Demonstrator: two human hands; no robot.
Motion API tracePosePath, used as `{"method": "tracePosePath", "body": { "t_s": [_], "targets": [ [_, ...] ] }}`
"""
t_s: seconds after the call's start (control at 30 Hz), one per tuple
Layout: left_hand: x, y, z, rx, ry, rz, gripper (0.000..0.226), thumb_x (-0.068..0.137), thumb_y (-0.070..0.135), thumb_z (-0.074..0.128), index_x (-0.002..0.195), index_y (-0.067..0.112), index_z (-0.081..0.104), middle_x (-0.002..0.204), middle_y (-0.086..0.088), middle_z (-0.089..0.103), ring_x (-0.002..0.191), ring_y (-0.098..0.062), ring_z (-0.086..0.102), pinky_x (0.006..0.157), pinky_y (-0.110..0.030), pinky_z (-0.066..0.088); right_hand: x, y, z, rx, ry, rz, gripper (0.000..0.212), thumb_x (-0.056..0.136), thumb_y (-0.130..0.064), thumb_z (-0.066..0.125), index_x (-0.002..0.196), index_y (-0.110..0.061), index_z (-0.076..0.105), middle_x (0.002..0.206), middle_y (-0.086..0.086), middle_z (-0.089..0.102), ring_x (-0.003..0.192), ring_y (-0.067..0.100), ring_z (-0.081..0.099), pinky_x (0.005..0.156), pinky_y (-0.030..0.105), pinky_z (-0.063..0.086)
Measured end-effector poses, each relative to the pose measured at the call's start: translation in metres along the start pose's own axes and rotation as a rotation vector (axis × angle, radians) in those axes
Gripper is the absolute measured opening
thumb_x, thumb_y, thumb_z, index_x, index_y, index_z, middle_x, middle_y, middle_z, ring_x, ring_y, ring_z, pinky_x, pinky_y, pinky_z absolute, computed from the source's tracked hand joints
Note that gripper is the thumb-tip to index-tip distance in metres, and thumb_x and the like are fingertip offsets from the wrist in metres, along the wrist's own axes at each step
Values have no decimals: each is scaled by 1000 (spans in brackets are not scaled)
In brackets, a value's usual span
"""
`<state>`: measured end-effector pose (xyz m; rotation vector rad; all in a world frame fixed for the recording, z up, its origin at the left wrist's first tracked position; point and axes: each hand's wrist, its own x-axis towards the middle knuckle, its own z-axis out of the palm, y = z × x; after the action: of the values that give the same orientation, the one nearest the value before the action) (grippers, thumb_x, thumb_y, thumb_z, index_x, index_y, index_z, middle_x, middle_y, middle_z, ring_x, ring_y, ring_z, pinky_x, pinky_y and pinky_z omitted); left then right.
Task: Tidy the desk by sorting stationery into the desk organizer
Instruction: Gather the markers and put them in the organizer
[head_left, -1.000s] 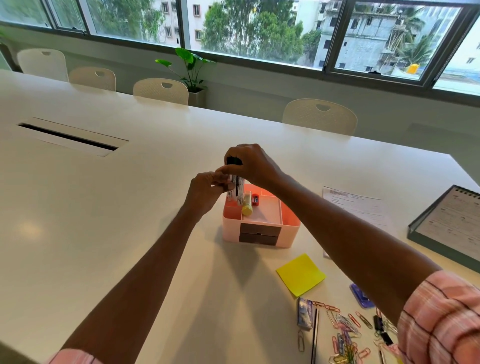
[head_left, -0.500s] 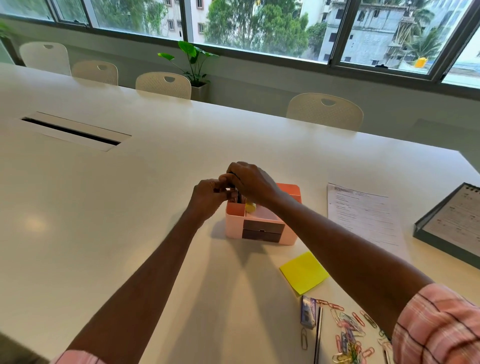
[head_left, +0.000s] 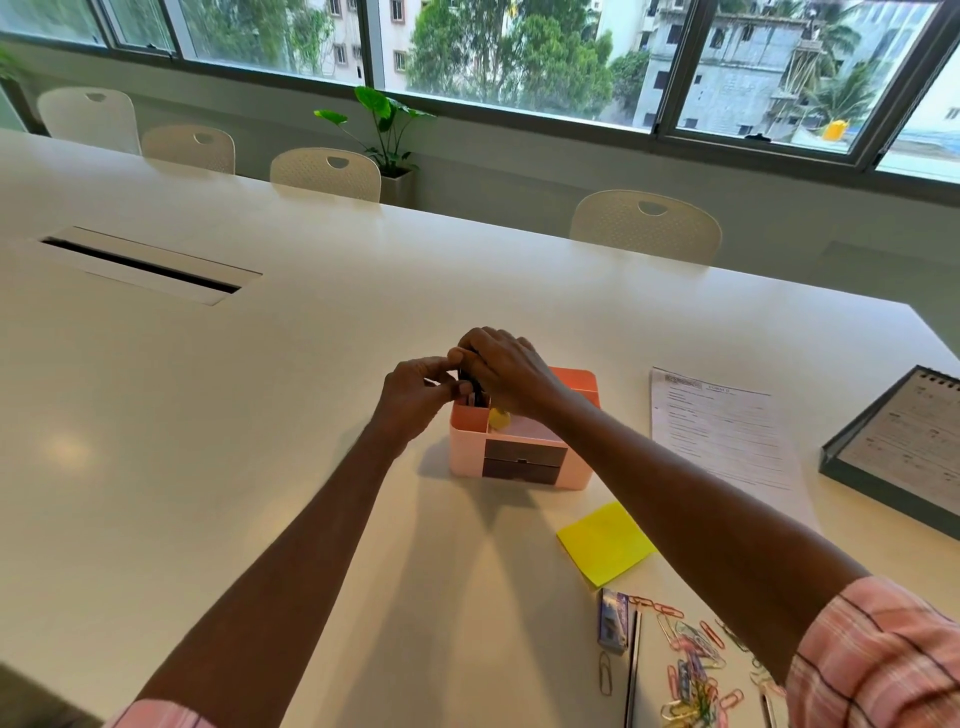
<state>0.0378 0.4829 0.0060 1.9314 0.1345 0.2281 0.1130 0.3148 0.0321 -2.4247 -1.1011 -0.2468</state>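
Both hands meet over the desk organizer (head_left: 467, 457), which sits mid-table, apparently so that the dark marker (head_left: 464, 375) goes down upright into its far-left compartment. The right hand (head_left: 511, 376) curls over the marker's top and grips it. The left hand (head_left: 415, 397) pinches its side, I'd guess to steady it. Sticky notes (head_left: 605, 543) and paper clips (head_left: 691, 670) lie loose at the near right.

An office meeting room: a long white conference table (head_left: 234, 441) with a cable slot (head_left: 140, 265), matching chairs (head_left: 644, 226) along its far side, wide windows (head_left: 519, 52), a potted plant (head_left: 384, 130), a printed form (head_left: 722, 431), a desk calendar (head_left: 904, 447), sticky notes (head_left: 605, 543), paper clips (head_left: 691, 670).
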Motion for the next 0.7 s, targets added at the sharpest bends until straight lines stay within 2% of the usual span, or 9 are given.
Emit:
{"method": "tracePosePath", "body": {
  "t_s": [0.1, 0.17, 0.23, 0.33, 0.4, 0.47, 0.53, 0.6, 0.7],
  "targets": [
    [-1, -1, 1, -12, 29, 9, 43, 92, 26, 81, 134, 25, 72, 105, 1, 76, 88, -15, 68, 76, -31, 56, -4, -1, -10, 68, -20, 83, 54, 108, -62, 26, 124, -22, 57, 125, 4, 66, 106, 17, 62, 91, 45, 52],
    [-3, -2, 1, -1, 60, -1, 39, 97, 28, 75, 136, 25, 70, 108, 2, 75, 99, -21, 70, 84, -39, 60, -9, 0, -19, 115, -25, 137, 62, 107, -65, 25, 131, -19, 58, 134, 7, 65, 117, 23, 62, 96, 48, 51],
    [-8, -1, 2, -20, 110, -20, 33, 103, 28, 67, 136, 25, 69, 109, 1, 75, 103, -23, 71, 90, -43, 61, -14, 3, -26, 181, -9, 165, 59, 109, -60, 28, 130, -14, 59, 130, 10, 65, 114, 24, 62, 95, 49, 53],
    [-17, -3, 4, -73, 171, -44, 35, 107, 26, 58, 141, 22, 65, 128, -6, 74, 113, -23, 70, 100, -48, 59, -28, 7, -38, 280, 45, 190, 54, 109, -59, 29, 123, -16, 59, 120, 9, 65, 105, 22, 62, 89, 47, 56],
    [-23, -6, 4, -98, 209, -68, 39, 107, 31, 58, 145, 23, 61, 137, -7, 70, 123, -25, 67, 105, -52, 57, -38, 12, -43, 309, 70, 236, 52, 111, -53, 32, 130, -13, 59, 129, 11, 65, 113, 24, 61, 96, 49, 55],
    [-30, -8, 6, -135, 245, -87, 43, 107, 38, 57, 148, 25, 58, 142, -4, 67, 129, -25, 63, 107, -55, 55, -51, 15, -50, 311, 95, 282, 55, 110, -56, 31, 135, -14, 58, 135, 11, 63, 120, 25, 60, 102, 52, 53],
    [-39, -7, 9, -174, 293, -95, 46, 106, 42, 57, 149, 26, 56, 141, 3, 65, 130, -23, 62, 108, -56, 54, -68, 17, -57, 324, 130, 333, 65, 105, -64, 28, 137, -16, 57, 138, 10, 63, 122, 26, 59, 103, 54, 52],
    [-49, -6, 13, -217, 360, -109, 46, 106, 43, 58, 148, 25, 56, 130, 8, 65, 126, -20, 63, 108, -54, 54, -86, 19, -63, 337, 162, 369, 73, 101, -71, 24, 134, -17, 59, 135, 8, 64, 121, 26, 60, 104, 55, 51],
    [-66, 0, 21, -148, 468, -24, 36, 101, 36, 68, 134, 23, 65, 118, 3, 72, 112, -18, 68, 102, -41, 57, -119, 25, -70, 342, 197, 405, 72, 100, -76, 25, 134, -24, 61, 133, 0, 65, 120, 21, 61, 104, 52, 51]
  ]
}}
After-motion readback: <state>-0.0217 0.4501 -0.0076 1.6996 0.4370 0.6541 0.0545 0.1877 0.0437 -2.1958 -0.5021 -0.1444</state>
